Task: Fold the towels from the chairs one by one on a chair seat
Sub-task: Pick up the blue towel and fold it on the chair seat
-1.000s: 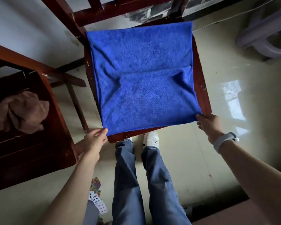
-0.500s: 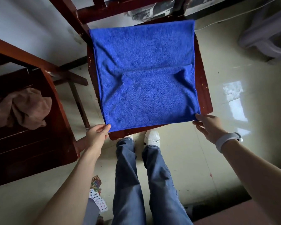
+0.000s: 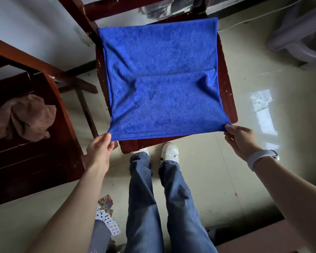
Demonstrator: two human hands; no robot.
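Left hand [image 3: 100,149] and right hand [image 3: 239,136] each pinch a near corner of the blue towel [image 3: 162,79] (spread mid-frame); next, probably carry both corners to the far edge.

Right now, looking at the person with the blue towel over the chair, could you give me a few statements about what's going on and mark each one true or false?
1. The blue towel lies spread over the chair seat. True.
2. The left hand rests flat on the middle of the towel. False: it pinches the near left corner.
3. The right hand pinches the near right corner. True.
4. A brown towel lies neatly folded on the chair at the left. False: it lies there crumpled.
5. Playing cards lie on the floor near the person's legs. True.
6. The blue towel is already folded in half. False: it is spread as one layer, with a crease across its middle.
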